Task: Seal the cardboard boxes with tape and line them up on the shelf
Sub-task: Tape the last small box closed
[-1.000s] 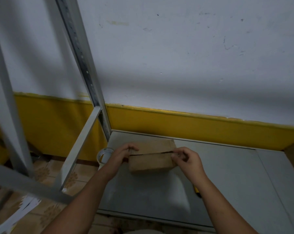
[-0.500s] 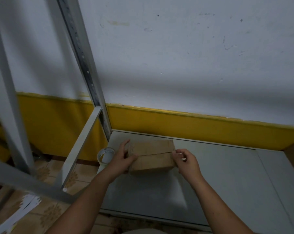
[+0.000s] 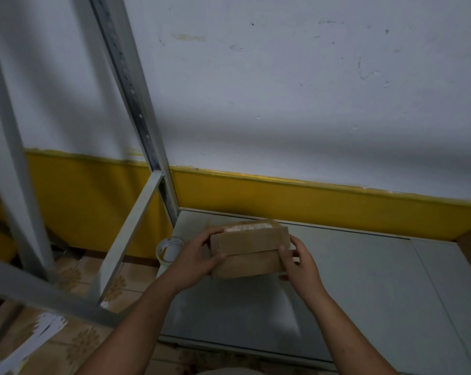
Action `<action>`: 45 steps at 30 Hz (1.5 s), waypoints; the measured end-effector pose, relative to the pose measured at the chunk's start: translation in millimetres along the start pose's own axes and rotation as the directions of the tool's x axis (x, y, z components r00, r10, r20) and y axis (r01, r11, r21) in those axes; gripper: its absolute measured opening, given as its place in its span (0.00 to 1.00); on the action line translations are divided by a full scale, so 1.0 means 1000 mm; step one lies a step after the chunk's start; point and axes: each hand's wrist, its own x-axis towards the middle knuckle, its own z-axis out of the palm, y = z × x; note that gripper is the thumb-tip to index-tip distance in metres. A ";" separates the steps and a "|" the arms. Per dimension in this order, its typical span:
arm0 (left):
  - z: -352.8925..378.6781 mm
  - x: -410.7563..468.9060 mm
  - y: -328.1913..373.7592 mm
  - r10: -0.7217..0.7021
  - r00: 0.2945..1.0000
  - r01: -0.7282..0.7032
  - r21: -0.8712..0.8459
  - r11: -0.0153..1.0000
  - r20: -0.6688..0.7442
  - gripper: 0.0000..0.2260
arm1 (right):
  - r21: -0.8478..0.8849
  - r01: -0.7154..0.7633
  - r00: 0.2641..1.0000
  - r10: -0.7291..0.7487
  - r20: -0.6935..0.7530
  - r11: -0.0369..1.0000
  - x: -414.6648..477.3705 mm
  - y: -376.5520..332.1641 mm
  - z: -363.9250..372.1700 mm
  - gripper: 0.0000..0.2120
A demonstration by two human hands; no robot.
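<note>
Cardboard box (image 3: 249, 249), at the shelf's (image 3: 364, 293) left end beside the tape roll (image 3: 170, 249), is now tipped toward the person, baring a pale strip; fingers of left hand (image 3: 195, 262) and right hand (image 3: 299, 263) clasp its ends, likely checking the seal.

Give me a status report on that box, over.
Left hand and right hand both grip the cardboard box by its ends. Box at the shelf's left end, seam visible. Tape roll sits just left.

One box (image 3: 250, 242), one tape roll (image 3: 172, 240), one shelf (image 3: 364, 293), one left hand (image 3: 193, 258), one right hand (image 3: 299, 266).
</note>
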 end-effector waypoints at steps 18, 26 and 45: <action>0.048 -0.012 -0.069 0.081 0.975 -0.075 0.035 0.997 -0.209 0.34 | 0.260 -0.242 0.961 0.195 0.196 0.935 -0.007 0.049 0.012 0.35; 0.045 -0.005 -0.085 -0.083 0.996 0.080 -0.081 0.993 -0.040 0.41 | -0.038 -0.094 0.976 0.100 0.192 0.995 0.007 0.082 0.010 0.56; 0.019 0.003 -0.043 -0.149 0.980 0.130 -0.145 0.981 -0.132 0.31 | -0.168 -0.071 0.980 0.100 0.174 0.983 0.007 0.108 0.012 0.46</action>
